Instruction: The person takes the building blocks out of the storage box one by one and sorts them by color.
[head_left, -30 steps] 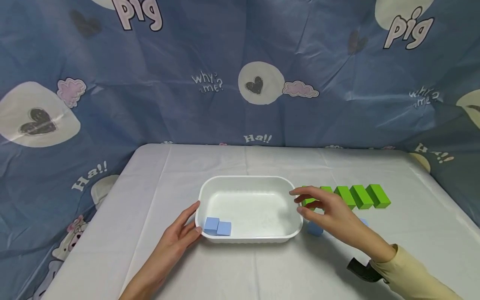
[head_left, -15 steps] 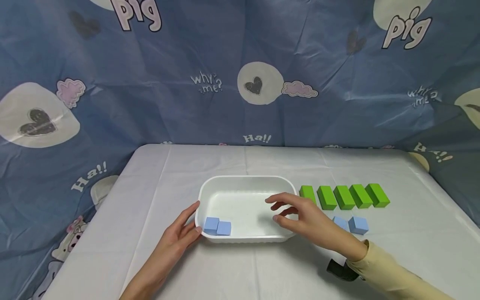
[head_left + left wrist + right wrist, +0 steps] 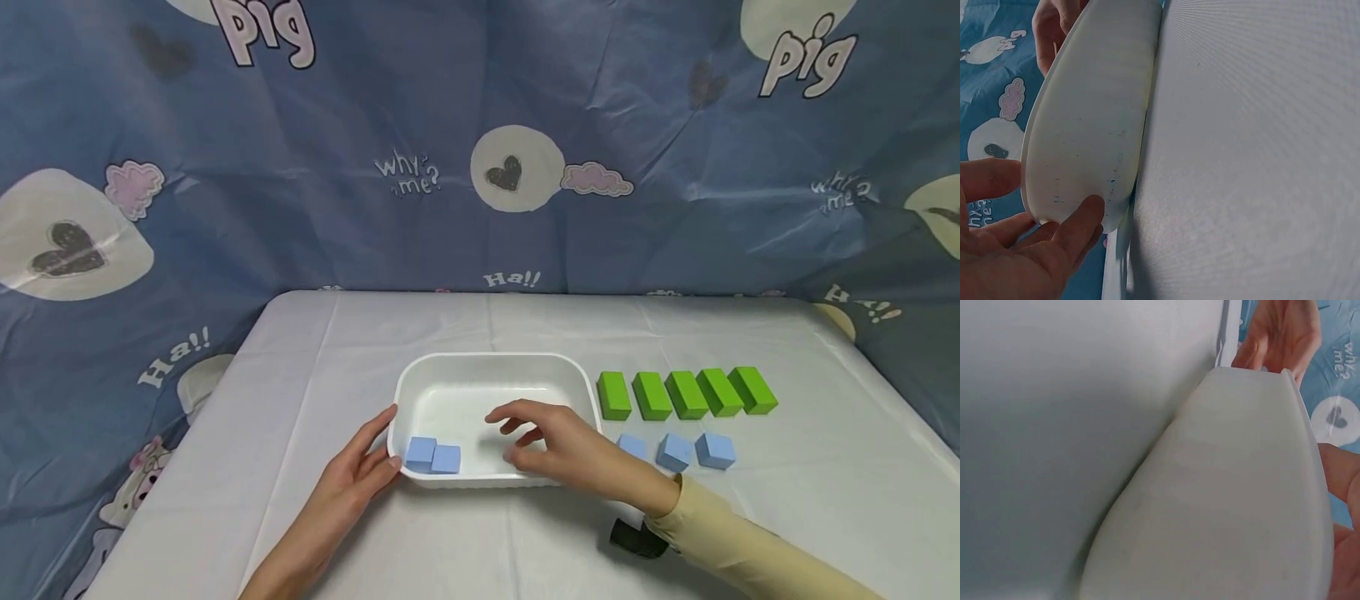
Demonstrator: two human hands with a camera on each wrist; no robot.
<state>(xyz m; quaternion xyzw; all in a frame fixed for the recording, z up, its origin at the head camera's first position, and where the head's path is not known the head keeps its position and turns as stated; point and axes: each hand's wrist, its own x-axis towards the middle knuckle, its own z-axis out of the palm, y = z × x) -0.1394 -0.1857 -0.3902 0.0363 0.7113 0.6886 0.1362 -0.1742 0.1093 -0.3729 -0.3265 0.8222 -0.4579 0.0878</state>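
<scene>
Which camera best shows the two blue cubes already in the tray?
The head view: both blue cubes sit in the white tray, near its left front corner. Both wrist views show only the tray's outer wall, hiding them.

White plastic rectangular tray (image 3: 420, 385): one
Small light-blue foam cubes: five, two in the tray (image 3: 432, 456), three on the table (image 3: 674, 451)
Green rectangular foam blocks (image 3: 686, 393): five
Hands: two

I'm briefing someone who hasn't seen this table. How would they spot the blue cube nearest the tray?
Start at the white tray in the middle of the table; to its right a row of green blocks stands. In front of them lie three blue cubes; take the leftmost cube, closest to the tray and partly hidden behind the right hand.
</scene>
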